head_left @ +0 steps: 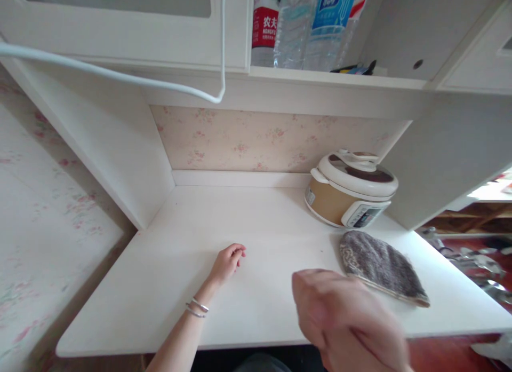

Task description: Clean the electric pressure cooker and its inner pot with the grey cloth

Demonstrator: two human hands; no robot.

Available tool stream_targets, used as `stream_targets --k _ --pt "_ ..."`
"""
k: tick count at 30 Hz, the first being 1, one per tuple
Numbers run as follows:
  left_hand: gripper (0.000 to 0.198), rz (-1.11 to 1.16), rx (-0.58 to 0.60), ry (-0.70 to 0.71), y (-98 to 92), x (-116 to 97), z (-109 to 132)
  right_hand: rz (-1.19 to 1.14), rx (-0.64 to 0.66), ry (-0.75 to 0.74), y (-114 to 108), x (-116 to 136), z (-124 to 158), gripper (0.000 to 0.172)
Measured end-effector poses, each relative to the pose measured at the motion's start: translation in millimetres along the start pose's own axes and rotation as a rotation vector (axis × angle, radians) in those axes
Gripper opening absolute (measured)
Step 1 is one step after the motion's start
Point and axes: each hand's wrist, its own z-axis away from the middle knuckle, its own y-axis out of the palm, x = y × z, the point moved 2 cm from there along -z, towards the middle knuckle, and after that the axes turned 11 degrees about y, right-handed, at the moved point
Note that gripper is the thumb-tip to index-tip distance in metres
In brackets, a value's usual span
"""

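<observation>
**Cloth pad on white desk: hand positions and hazards**

Cloth pad (380, 267), grey and flat, lies on the right part of the white desk (224, 222), just in front of the rice cooker (352, 189) and close to it; contact between the two cannot be confirmed. Its long axis runs diagonally, from the end nearest the cooker toward the near right edge of the desk. The narrower rounded end points back toward the cooker; the wider end, showing a pale trim, points to the near right corner.

Going down in size: the desk surface fills the lower recess of a white cabinet. A shelf above carries plastic bottles (304, 25), and a white cable (120, 76) hangs across the upper left. The rice cooker stands at the back right with its lid down.

The right hand (340, 318) is raised above the near edge, blurred, just beside the pad's near end and not touching it. Whether its fingers are spread or curled cannot be told. The left hand (228, 262) rests on the desk well left of the pad, fingers loosely curled, holding nothing. Two bangles (197, 308) sit at its wrist.

Hazards, as judged:
- The pad's wide end lies near the desk edge; a sideways brush could slide it off.
- A push rearward could drive it against the cooker.
</observation>
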Motion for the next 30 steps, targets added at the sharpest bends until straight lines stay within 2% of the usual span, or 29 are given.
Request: stream_targets --k 3,6,8,9,12,14,18,25,30 --pt "0.036 0.004 -0.005 0.006 0.5 1.3 -0.2 -0.038 -0.029 0.076 24.0 -47.2 -29.0 0.033" --pt "0.036 -0.02 -0.016 0.015 1.0 2.5 -0.6 -0.022 -0.006 0.248 51.2 -127.7 -48.9 0.029" --pt "0.035 -0.067 -0.024 0.032 1.0 2.7 -0.8 0.02 -0.064 0.397 63.2 -182.9 -55.2 0.021" --pt "0.034 -0.093 -0.026 0.044 1.0 2.6 -0.7 0.061 -0.133 0.481 66.6 -206.2 -56.3 0.019" --pt "0.034 -0.154 -0.025 0.077 1.6 1.7 -0.4 0.118 -0.237 0.556 73.0 -246.2 -55.5 0.019" --pt "0.034 -0.181 -0.028 0.085 2.4 1.0 0.0 0.178 -0.219 0.522 76.2 -251.5 -53.3 0.021" --pt "0.033 -0.238 -0.046 0.096 4.5 -0.1 1.0 0.297 -0.142 0.439 80.6 -244.7 -46.6 0.024" --pt "0.032 -0.308 -0.053 0.142 6.4 0.3 2.7 0.326 -0.178 0.384 80.6 -245.5 -39.0 0.025" --pt "0.03 -0.313 -0.074 0.115 7.2 -1.1 3.7 0.331 -0.194 0.382 78.7 -245.2 -42.1 0.024"
